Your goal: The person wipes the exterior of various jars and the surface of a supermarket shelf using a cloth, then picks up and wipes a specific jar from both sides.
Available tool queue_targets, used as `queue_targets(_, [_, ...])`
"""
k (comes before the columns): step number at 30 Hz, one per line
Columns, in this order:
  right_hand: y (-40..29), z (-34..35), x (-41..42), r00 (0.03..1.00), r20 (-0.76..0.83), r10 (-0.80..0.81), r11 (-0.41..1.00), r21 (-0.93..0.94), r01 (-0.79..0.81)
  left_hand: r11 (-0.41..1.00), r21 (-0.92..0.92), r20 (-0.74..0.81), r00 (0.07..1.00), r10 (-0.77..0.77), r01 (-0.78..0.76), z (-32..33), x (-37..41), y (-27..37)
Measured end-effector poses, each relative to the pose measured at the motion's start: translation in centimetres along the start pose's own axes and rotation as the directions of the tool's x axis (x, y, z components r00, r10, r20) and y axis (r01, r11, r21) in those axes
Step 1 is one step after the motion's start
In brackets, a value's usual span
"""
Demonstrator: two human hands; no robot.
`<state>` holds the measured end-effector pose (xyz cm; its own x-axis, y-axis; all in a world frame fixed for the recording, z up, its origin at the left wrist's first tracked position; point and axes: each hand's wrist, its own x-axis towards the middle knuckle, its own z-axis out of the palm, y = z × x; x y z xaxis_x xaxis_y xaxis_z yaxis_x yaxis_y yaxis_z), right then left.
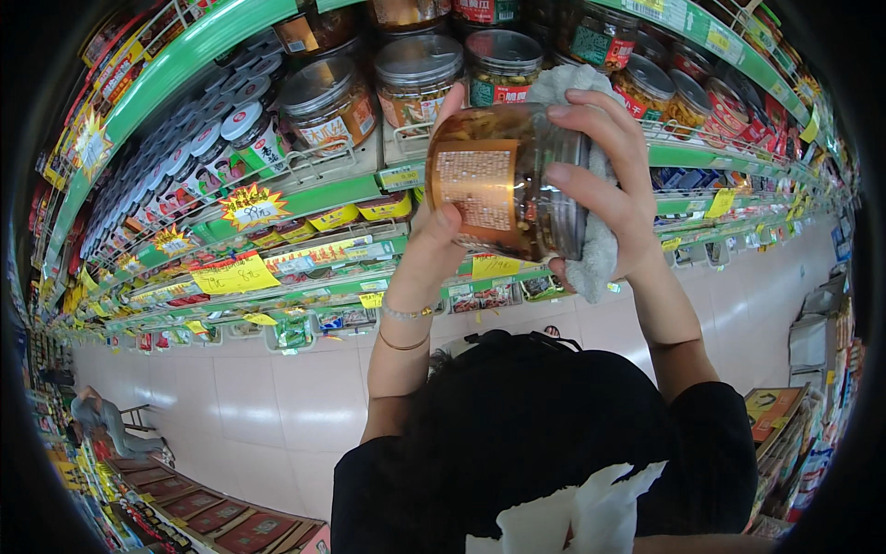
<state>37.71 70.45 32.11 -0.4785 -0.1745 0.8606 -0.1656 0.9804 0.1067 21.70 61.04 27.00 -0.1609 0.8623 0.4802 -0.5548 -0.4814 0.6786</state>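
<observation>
Tilted onto its side, a clear plastic jar of dark preserved food is held up before the shelves. My left hand grips it around the base end, with the thumb by its orange label, which bears small print. Pressed between my right hand and the lid end is a grey cloth. Two right fingers reach past the cloth onto the jar's side. The palm side of my right hand is hidden, and so is most of the lid's top.
Behind my hands, a green-edged shelf carries large lidded jars and rows of small jars. Wire guards and price cards line its front. A person is by a stool at far left; red boxes lie at lower left.
</observation>
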Motion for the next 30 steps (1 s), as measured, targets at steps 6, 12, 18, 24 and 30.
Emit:
queue_targets(6, [-0.9,0.9,-1.1,0.990,-0.078,-0.121,0.991,-0.067,0.116,0.965,0.109,-0.034,0.969,0.244,-0.239,0.7,-0.5,-0.4])
queue_targets(12, [-1.2,1.1,-1.2,0.982,-0.115,-0.151,0.988,0.012,0.153,0.835,0.305,0.062,0.885,0.462,-0.457,0.1,-0.9,-0.7])
queue_targets(18, [-1.4,0.4,-0.9,0.968,-0.013,0.252,0.914,0.330,-0.234,0.611,0.450,0.218,0.744,0.632,-0.651,-0.3,-0.1,-1.3])
queue_targets(24, [0.9,1.7,-0.5,0.933,0.012,0.360,0.758,0.580,-0.300,0.312,0.661,0.318,0.632,0.706,-0.682,-1.3,0.6,-2.4])
queue_targets(30, [3.0,1.0,0.1,0.773,0.345,0.532,0.388,0.712,-0.585,-0.108,0.775,0.503,0.503,0.703,-0.623,-1.2,0.4,-3.4])
